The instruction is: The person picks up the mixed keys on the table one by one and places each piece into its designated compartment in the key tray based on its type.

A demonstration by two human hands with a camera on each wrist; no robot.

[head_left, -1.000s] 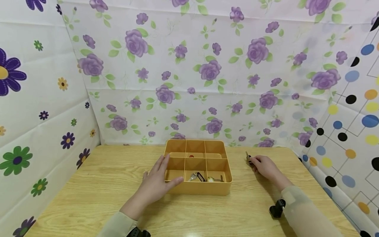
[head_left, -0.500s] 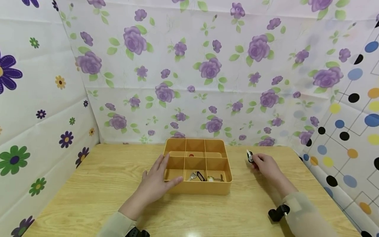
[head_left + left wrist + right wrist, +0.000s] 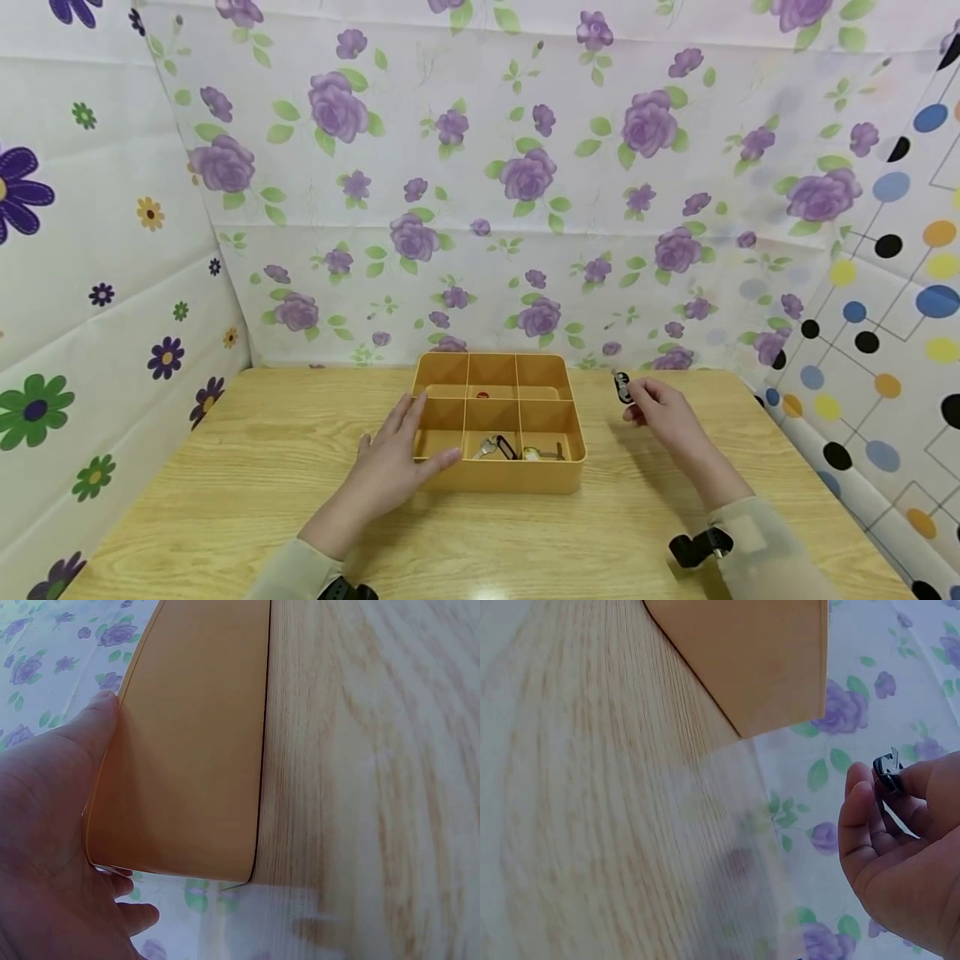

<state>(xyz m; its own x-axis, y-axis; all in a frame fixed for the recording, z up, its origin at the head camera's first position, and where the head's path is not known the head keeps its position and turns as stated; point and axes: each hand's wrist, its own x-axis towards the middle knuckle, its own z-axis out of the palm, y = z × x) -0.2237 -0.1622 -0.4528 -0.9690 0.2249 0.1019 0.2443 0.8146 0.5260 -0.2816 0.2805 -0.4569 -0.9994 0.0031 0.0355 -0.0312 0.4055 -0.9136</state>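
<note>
An orange-yellow tray [image 3: 506, 477] with several compartments stands on the table. My left hand [image 3: 386, 471] rests at its left front corner, fingers straight along the left side and thumb over the front rim. In the left wrist view the thumb lies at the rim. Off to the right of the tray, my right hand [image 3: 666, 412] pinches a key with a black tag [image 3: 623, 387] between thumb and fingers, held above the table. The front middle compartment holds a silver key with a black loop [image 3: 489, 447]. Another key [image 3: 551, 455] with a pale tag lies front right.
A small red thing [image 3: 482, 395] sits in the back middle compartment. The wooden table [image 3: 300, 425] ends at a flowered cloth [image 3: 525, 250] behind, with patterned cloths on both sides. Each wrist wears a black camera.
My right hand has risen from the table with the key and moved slightly left, toward the tray. The left hand stays at the tray's corner.
</note>
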